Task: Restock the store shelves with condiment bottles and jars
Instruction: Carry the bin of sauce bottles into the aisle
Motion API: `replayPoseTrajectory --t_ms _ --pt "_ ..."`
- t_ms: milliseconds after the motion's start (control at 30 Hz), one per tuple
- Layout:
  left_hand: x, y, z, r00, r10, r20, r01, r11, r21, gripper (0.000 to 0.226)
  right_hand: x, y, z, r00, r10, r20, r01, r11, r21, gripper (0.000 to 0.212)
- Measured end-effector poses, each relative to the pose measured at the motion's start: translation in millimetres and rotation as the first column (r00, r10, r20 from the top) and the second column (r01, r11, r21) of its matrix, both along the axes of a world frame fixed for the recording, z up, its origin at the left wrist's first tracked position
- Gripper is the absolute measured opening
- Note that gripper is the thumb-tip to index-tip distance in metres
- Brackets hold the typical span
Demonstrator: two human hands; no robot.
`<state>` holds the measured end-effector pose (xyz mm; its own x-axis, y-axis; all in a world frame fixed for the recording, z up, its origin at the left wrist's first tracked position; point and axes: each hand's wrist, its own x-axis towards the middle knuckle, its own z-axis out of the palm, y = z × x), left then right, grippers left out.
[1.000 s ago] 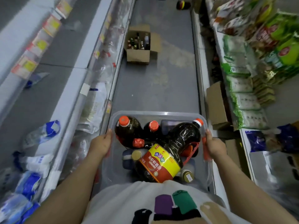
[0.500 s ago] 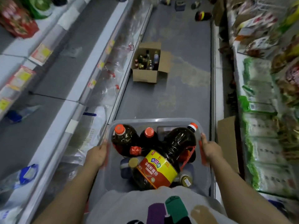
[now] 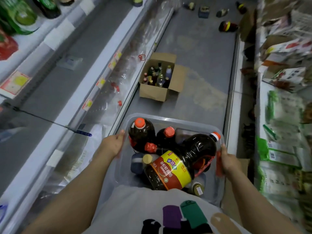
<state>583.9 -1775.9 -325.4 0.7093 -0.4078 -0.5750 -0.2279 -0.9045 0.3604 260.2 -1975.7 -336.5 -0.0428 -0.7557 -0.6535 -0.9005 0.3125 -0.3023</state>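
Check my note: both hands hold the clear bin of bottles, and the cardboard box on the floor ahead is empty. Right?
One error. The head view shows the box holding small bottles, not empty. The rest stands: the left hand and right hand hold the clear bin of bottles.

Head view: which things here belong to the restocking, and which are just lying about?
Job: clear bin, gripped by left hand and right hand; its dark bottles; cardboard box of small bottles on the floor.
Lying about: blue pen at left; green packets at right.
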Motion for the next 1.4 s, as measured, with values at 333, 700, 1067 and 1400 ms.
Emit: replayPoseTrajectory --t_ms 333,700,1067,1400 --pt "91 -185 15 0.983 -0.146 -0.112 0.138 0.987 -0.081 0.066 60 -122 23 0.985 -0.169 -0.047 0.166 0.985 -0.053 0.080" --pt "88 -399 -1 0.985 -0.172 -0.026 0.173 0.985 0.022 0.067 67 -339 0 0.976 -0.217 0.003 0.217 0.976 -0.004 0.085" --pt "77 -585 16 0.999 -0.047 0.017 0.046 0.998 0.037 0.065 73 -563 15 0.996 -0.087 0.006 0.087 0.995 0.043 0.087" --pt "161 -750 4 0.999 -0.030 -0.037 0.030 0.999 -0.016 0.073 155 -733 22 0.993 -0.104 0.059 0.109 0.990 -0.084 0.083"
